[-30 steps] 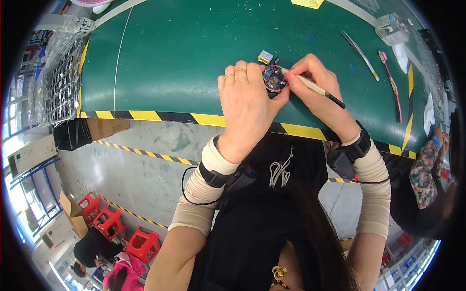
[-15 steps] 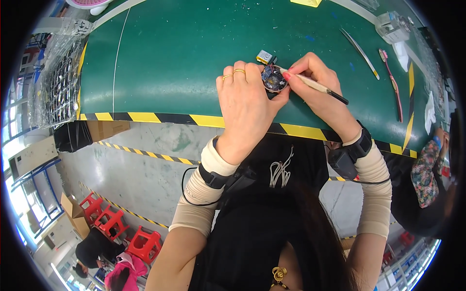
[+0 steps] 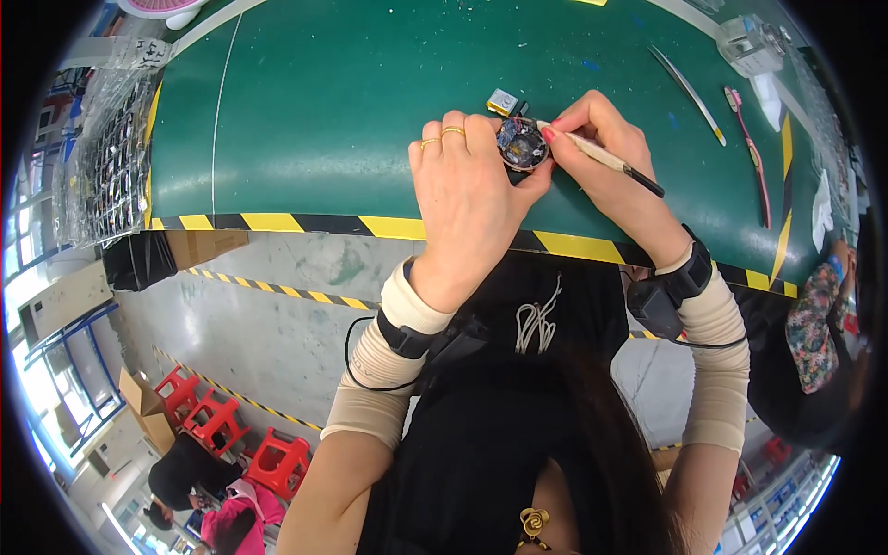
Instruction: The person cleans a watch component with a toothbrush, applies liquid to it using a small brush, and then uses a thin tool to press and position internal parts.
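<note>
L hand (image 3: 467, 190) has a small round device (image 3: 523, 146) gripped at its left side, fingers curled along that edge & thumb at the lower right; fingertips partly hidden, so can't tell exact contact underneath. Device is at the front-ctr of the green table (image 3: 324, 111), w/ dark inner parts showing. R hand (image 3: 606, 157) pinches a pen-like tool (image 3: 599, 154) btwn thumb & fingers, grip closed snug on the pale shaft, black end pointing back twd the wrist. Tool's front end is at the device's upper-right rim; can't tell if it's touching. Small silver-&-yellow block (image 3: 502, 101) lies just beyond the device, next to a little black pc. (image 3: 524, 108) Over on the R side: tweezers (image 3: 689, 97), then a pink toothbrush (image 3: 749, 157), both lying lengthwise & apart from each other, w/ a white tissue (image 3: 821, 211) near the table's R edge. Clear plastic trays (image 3: 106, 157) at far L. Yellow-&-black tape (image 3: 398, 227) runs along the near edge. Red stools (image 3: 277, 462) on the floor, lower L.
</note>
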`<control>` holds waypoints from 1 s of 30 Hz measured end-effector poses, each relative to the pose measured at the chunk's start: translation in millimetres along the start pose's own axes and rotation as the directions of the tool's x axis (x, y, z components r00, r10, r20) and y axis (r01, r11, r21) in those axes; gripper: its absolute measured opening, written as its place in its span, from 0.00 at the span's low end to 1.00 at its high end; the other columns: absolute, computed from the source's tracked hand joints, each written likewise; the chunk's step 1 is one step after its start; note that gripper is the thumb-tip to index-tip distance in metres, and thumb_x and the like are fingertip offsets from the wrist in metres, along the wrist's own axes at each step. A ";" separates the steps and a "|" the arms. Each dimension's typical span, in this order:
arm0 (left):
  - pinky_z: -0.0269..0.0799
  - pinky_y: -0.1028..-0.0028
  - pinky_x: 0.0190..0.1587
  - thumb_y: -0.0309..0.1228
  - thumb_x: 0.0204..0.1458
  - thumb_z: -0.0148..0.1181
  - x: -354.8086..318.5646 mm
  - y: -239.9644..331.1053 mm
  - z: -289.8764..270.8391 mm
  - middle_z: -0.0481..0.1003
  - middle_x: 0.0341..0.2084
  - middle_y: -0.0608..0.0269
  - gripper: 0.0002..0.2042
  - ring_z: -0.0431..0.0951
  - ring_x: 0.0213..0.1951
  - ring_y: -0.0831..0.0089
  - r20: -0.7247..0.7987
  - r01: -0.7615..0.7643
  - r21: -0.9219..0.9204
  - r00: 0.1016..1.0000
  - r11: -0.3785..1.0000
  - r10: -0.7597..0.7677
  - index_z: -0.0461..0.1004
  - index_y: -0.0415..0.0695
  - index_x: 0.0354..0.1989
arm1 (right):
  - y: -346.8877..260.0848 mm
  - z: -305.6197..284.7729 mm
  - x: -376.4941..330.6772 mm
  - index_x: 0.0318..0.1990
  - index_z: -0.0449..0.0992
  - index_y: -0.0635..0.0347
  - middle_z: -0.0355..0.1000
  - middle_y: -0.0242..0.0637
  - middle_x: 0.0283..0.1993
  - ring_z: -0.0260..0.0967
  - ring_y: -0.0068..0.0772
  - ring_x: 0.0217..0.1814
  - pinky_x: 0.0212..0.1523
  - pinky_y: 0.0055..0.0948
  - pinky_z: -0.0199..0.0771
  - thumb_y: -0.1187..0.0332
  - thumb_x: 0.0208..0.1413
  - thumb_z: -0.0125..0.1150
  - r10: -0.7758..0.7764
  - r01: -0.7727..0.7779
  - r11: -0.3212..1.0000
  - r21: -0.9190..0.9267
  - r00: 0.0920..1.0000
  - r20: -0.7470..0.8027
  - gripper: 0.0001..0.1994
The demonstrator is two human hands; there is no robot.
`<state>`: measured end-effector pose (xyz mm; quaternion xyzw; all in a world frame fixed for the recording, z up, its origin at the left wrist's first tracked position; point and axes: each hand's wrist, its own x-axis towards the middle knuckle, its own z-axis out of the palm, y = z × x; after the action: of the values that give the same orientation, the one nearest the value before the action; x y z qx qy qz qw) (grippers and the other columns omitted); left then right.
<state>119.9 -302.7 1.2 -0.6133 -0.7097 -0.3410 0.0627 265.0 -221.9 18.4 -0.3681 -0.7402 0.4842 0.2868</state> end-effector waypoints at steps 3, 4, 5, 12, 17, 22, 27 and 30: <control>0.62 0.63 0.38 0.39 0.30 0.77 0.9 0.2 1.3 0.69 0.29 0.58 0.25 0.70 0.35 0.59 -0.007 0.006 0.003 1.000 1.000 -0.006 0.69 0.43 0.33 | 0.7 -0.4 -1.6 0.35 0.71 0.62 0.72 0.30 0.33 0.66 0.15 0.32 0.33 0.19 0.66 0.73 0.57 0.63 -0.014 0.014 1.000 -0.017 1.000 0.011 0.06; 0.63 0.63 0.39 0.39 0.30 0.77 1.7 0.0 1.3 0.69 0.29 0.58 0.25 0.70 0.36 0.59 -0.001 0.007 0.001 1.000 1.000 -0.007 0.69 0.43 0.33 | 1.2 -0.7 -1.6 0.35 0.71 0.62 0.72 0.30 0.34 0.66 0.16 0.33 0.33 0.19 0.66 0.73 0.57 0.63 -0.019 0.020 1.000 -0.024 1.000 0.017 0.06; 0.63 0.63 0.39 0.38 0.30 0.77 2.6 -0.2 1.2 0.69 0.30 0.58 0.25 0.70 0.36 0.59 0.005 0.007 -0.001 1.000 1.000 -0.007 0.69 0.43 0.33 | 1.9 -1.4 -0.7 0.35 0.71 0.62 0.72 0.30 0.34 0.66 0.16 0.33 0.33 0.19 0.66 0.73 0.57 0.63 -0.022 0.022 0.999 -0.026 1.000 0.017 0.06; 0.63 0.63 0.39 0.38 0.30 0.76 1.3 0.8 -0.9 0.69 0.31 0.58 0.25 0.70 0.36 0.59 0.033 0.023 -0.001 0.999 1.000 -0.023 0.68 0.42 0.34 | 2.3 -3.7 -1.9 0.35 0.71 0.63 0.71 0.33 0.36 0.67 0.19 0.35 0.35 0.19 0.66 0.76 0.58 0.62 -0.140 0.151 0.986 -0.068 0.978 0.154 0.05; 0.63 0.62 0.39 0.38 0.30 0.76 -0.4 0.1 0.4 0.68 0.31 0.58 0.25 0.70 0.36 0.59 0.026 0.024 0.007 0.999 1.000 -0.024 0.68 0.43 0.33 | 1.9 -3.0 -3.3 0.35 0.71 0.63 0.71 0.33 0.36 0.67 0.19 0.35 0.35 0.19 0.66 0.76 0.57 0.62 -0.104 0.108 0.994 -0.012 0.982 0.157 0.05; 0.63 0.62 0.39 0.38 0.31 0.76 2.1 1.9 -0.2 0.68 0.30 0.58 0.24 0.70 0.36 0.59 0.010 0.032 -0.002 0.999 0.999 -0.032 0.68 0.43 0.33 | 2.4 1.2 -2.1 0.35 0.70 0.62 0.70 0.34 0.29 0.67 0.23 0.29 0.30 0.24 0.67 0.69 0.59 0.61 -0.127 0.128 0.992 -0.018 0.991 0.049 0.08; 0.62 0.62 0.39 0.39 0.32 0.76 1.1 1.6 -0.7 0.69 0.30 0.57 0.24 0.70 0.36 0.59 0.031 0.028 -0.006 0.999 1.000 -0.028 0.68 0.43 0.32 | 0.0 0.4 -2.2 0.35 0.69 0.63 0.71 0.34 0.30 0.69 0.22 0.30 0.32 0.23 0.68 0.68 0.59 0.61 -0.079 0.079 0.997 0.004 0.996 0.046 0.08; 0.62 0.62 0.39 0.39 0.32 0.76 1.4 1.9 -1.2 0.68 0.30 0.57 0.24 0.70 0.36 0.58 0.018 0.032 0.010 0.999 0.999 -0.032 0.68 0.43 0.32 | 1.1 0.1 -3.8 0.35 0.69 0.63 0.71 0.34 0.30 0.69 0.21 0.31 0.32 0.23 0.68 0.68 0.59 0.61 -0.070 0.070 0.998 -0.004 0.996 0.049 0.08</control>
<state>120.8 -302.1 3.6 -0.6046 -0.7216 -0.3329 0.0537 267.4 -224.8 17.1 -0.3307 -0.7607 0.4808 0.2844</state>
